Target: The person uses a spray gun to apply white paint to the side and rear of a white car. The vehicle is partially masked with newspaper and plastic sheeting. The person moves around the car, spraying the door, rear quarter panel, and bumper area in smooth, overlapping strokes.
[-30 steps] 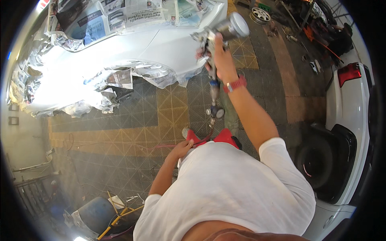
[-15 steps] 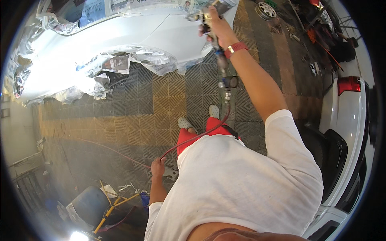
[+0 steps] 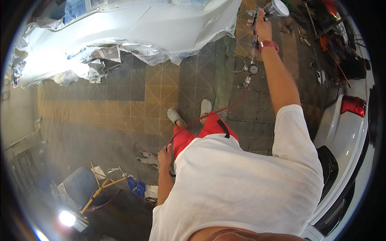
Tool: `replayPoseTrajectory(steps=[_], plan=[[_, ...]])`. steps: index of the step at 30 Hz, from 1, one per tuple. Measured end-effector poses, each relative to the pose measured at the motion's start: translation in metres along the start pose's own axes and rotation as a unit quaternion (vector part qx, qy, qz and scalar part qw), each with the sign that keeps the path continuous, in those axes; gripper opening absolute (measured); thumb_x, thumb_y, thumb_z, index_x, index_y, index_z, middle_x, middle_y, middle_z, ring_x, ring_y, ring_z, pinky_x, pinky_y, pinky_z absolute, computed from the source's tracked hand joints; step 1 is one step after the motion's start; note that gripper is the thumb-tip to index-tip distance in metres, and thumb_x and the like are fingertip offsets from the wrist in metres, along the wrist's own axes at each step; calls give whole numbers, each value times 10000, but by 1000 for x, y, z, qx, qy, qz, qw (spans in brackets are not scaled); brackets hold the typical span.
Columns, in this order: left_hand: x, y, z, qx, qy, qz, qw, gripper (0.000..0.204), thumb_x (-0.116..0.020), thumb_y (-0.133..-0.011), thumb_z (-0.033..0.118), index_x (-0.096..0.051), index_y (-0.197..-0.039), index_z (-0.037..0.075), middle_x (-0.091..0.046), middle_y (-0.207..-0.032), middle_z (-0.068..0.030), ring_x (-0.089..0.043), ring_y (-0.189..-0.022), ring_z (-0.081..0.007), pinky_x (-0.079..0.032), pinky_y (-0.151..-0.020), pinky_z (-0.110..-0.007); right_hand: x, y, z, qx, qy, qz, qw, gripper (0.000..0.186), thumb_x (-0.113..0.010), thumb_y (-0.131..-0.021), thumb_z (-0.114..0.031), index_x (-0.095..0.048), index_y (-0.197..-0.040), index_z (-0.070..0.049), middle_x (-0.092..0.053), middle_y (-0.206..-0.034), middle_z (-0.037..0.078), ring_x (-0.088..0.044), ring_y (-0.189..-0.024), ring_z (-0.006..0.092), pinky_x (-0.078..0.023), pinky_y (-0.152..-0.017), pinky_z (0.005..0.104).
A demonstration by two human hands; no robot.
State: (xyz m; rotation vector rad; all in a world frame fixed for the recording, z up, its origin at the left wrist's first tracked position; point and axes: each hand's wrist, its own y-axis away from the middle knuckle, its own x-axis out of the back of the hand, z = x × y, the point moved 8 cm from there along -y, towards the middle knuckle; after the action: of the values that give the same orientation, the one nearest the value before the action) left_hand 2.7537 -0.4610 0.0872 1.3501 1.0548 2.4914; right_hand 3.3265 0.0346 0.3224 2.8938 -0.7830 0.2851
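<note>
With my right arm stretched far forward, my right hand [image 3: 263, 29] is closed round the handle of a paint spray gun [image 3: 277, 9] topped by a pale cup. The gun is off the right end of the whitish car body [image 3: 173, 28], apart from it. A round pressure gauge [image 3: 253, 69] hangs below the handle, where a red air hose [image 3: 225, 108] joins. The hose runs back across my legs to my left hand [image 3: 164, 156], which is closed on it beside my hip. Masking plastic and newspaper [image 3: 106, 53] wrap the car's wheel opening and windows.
At right stands another white car with a red tail light [image 3: 354, 105]. A yellow stand [image 3: 96, 197], a blue bag [image 3: 136, 186] and a bright lamp [image 3: 67, 218] are at lower left. Dark clutter [image 3: 341, 60] lines the far right. Haze hangs over the tiled floor [image 3: 120, 116].
My right hand has carried the spray gun rightward, past the end of the car body, and its cup now shows. My left hand still holds the hose. The view has shifted slightly.
</note>
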Motion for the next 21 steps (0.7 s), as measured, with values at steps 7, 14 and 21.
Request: replayPoseTrajectory(steps=[7, 14, 21], plan=[[-40, 37, -34, 166, 126, -3, 978, 682, -452, -1068, 582, -694, -1010, -54, -697, -913, -262, -652, -873, -442, -492, -792, -471, -56, 78, 8, -5, -18, -70, 997, 584, -488, -1059, -570, -639, -981, -11, -672, -698, 70, -661, -587, 143, -444, -410, 281], [-67, 85, -101, 216, 274, 60, 935, 716, -458, -1039, 656, -589, -854, -24, -560, -734, -108, -547, -697, -244, -440, -682, -403, -177, 196, -27, 67, -75, -192, 976, 528, -476, -1087, -510, -672, -1035, -22, -650, -675, 29, -555, -499, 98, -420, -428, 252], [-78, 113, -141, 271, 240, 49, 931, 748, -449, -1031, 678, -625, -864, -31, -606, -742, -132, -594, -704, -280, -463, -676, -423, -247, 254, -39, 63, -61, -285, 955, 520, -492, -1083, -506, -697, -1046, -30, -629, -649, -1, -489, -458, 69, -406, -438, 258]])
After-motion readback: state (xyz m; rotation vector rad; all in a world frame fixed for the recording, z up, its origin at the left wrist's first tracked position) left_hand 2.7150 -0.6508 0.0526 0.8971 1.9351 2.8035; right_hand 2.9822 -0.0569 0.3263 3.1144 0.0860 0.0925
